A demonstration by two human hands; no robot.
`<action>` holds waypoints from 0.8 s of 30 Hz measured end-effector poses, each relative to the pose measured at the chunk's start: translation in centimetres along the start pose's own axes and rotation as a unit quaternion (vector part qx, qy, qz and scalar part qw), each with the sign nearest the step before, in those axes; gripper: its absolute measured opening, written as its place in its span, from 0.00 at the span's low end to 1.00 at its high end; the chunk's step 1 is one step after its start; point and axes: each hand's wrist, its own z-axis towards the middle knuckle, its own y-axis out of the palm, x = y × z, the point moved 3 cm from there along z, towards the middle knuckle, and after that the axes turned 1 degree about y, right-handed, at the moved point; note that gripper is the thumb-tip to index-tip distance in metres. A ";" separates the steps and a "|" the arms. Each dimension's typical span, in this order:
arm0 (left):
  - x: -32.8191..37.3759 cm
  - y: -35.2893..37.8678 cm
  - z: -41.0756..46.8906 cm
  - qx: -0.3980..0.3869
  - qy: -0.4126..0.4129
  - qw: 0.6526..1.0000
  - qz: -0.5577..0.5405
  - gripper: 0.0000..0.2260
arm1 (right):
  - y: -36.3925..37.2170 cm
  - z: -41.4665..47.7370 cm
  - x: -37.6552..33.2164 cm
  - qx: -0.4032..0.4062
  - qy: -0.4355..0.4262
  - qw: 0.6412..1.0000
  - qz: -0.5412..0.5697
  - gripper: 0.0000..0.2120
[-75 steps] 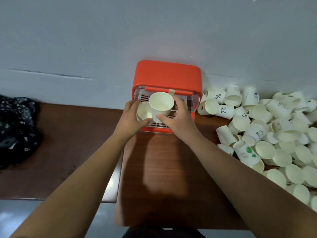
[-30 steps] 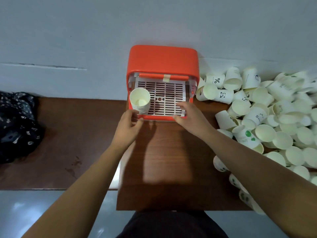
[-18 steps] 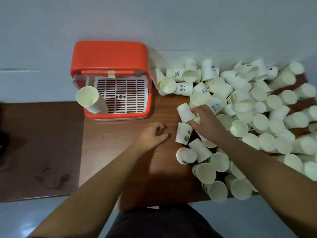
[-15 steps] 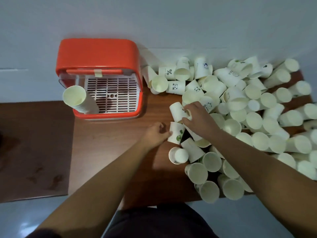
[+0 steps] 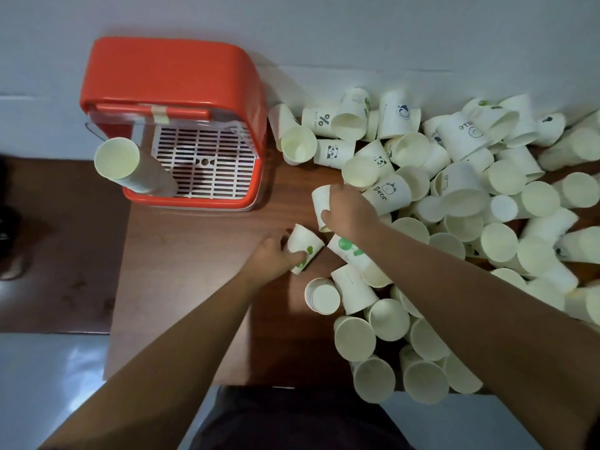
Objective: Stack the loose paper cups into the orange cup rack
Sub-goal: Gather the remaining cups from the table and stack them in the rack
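Here the green-printed cup [image 5: 305,243] lay on the table [image 5: 201,254] at the near edge of the pile [image 5: 506,177], its length pointing roughly away from the person, with the left hand [image 5: 271,259] curled round it from the left. The right hand [image 5: 349,211] gripped a second cup [image 5: 319,196] just beyond. The rack [image 5: 172,76] (one stack [image 5: 139,177] leaning in it) stood well off to the left, nearer the left hand. Half a second earlier, that hand only touched the cup.

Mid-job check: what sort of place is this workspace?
Probably a plain indoor workroom or office corner: a brown wooden table stands against a pale painted wall, with a heap of loose paper cups and an orange cup rack on it.
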 end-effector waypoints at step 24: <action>-5.4 -15.4 -1.9 0.107 0.103 0.916 -0.374 0.24 | -4.6 -2.7 -11.3 -0.031 0.002 0.877 0.479 0.25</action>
